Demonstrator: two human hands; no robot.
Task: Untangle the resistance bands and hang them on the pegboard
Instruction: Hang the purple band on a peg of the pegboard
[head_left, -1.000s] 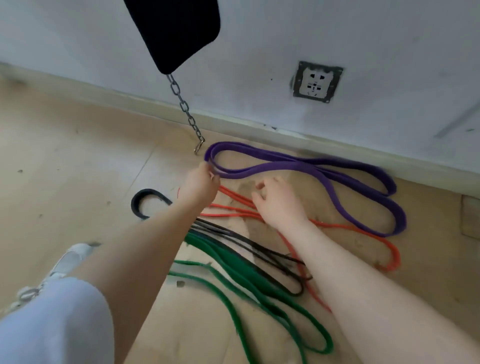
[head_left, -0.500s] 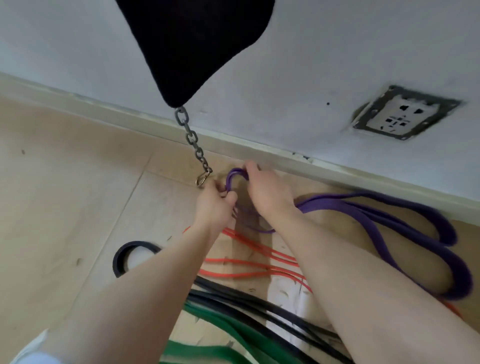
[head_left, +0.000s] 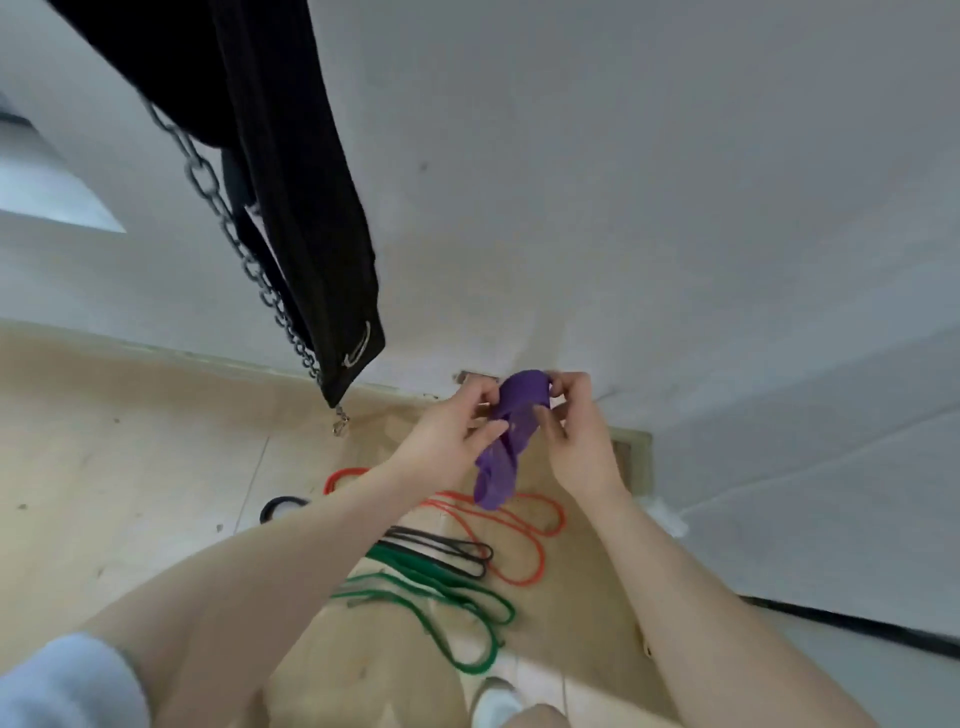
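Both hands are holding the wide purple rubber resistance band in the air, in front of the white wall and above the floor. The left hand is gripping the band from the left side, with its thumb lying across the purple rubber and its fingers curling behind the upper part. The right hand is pinching the top fold of the band with its fingertips, and its thumb is pressing on the right edge. The band is gathered into several layers, and its lower end is hanging down between the two wrists.

On the pale wooden floor below the hands, three other bands are lying loose. The thin orange resistance band is lying nearest to the wall, the thin black resistance band is lying just beside it, and the green resistance band is lying closest to the person, crossing under the black one.

At the upper left, a black padded belt is hanging with a metal chain beside it. A white shoe is showing at the bottom edge.
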